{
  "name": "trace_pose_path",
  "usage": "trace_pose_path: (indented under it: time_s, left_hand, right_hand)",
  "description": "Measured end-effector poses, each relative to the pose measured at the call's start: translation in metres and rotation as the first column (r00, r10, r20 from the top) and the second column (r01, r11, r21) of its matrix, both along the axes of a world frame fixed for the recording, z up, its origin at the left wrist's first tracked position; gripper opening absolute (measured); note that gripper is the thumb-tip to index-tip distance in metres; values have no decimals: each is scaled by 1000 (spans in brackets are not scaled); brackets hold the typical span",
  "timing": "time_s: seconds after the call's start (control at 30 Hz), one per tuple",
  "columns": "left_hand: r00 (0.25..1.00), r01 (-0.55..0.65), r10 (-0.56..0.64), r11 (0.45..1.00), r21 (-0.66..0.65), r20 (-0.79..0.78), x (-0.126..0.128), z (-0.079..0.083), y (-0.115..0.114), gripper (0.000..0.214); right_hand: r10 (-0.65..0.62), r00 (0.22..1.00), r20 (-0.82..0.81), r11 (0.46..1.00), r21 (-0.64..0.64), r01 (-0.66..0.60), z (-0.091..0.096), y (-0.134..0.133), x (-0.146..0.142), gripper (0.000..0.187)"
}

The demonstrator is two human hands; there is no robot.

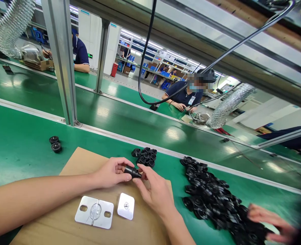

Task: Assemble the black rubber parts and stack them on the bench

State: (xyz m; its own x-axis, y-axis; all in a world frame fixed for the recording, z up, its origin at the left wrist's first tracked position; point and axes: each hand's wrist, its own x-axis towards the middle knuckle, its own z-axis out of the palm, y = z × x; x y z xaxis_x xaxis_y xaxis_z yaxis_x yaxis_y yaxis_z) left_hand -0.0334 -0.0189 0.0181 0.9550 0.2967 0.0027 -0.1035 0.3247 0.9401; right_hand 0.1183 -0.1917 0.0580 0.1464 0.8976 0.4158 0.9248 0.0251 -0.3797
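Cardboard [71,163] on green belt [17,143] (factory line); left hand [112,172] holds black part [132,171].

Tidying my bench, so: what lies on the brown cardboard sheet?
On the brown cardboard sheet lie a slotted silver rectangular metal plate and a smaller silver square plate. The left hand and right hand, holding a black cylindrical part, cover parts of it.

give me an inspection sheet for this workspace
surface: green conveyor belt, cardboard sheet on it
job's things: black cylindrical part, held above the cardboard
clutter: small cluster and large pile of black round parts, two loose parts left, two metal plates on the cardboard
grippers: left hand and right hand both grip the part
cables: black cable loops down from overhead
surroundings: another person's hand at the pile, seated co-worker, ribbed duct hose
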Motion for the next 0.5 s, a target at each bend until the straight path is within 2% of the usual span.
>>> trace_pose_path:
  time_s: [0.07,0.2,0.4,0.5]
  left_hand:
    - [1000,-2,2,1000,4,-1,0,-1,1,51]
    - [1000,2,-2,1000,2,3,1,-2,2,52]
    - [1000,17,-17,1000,1,24,2,-1,2,52]
    - [999,13,-13,1000,4,30,2,0,2,51]
  right_hand:
    - [18,999,-26,1000,17,-18,-1,-1,1,27]
    - [166,986,-5,985,38,-166,-6,-4,7,21]
    - [185,979,-82,981,70,-179,-9,-5,10,27]
    - [175,983,-47,982,80,-171,-6,-4,9,25]
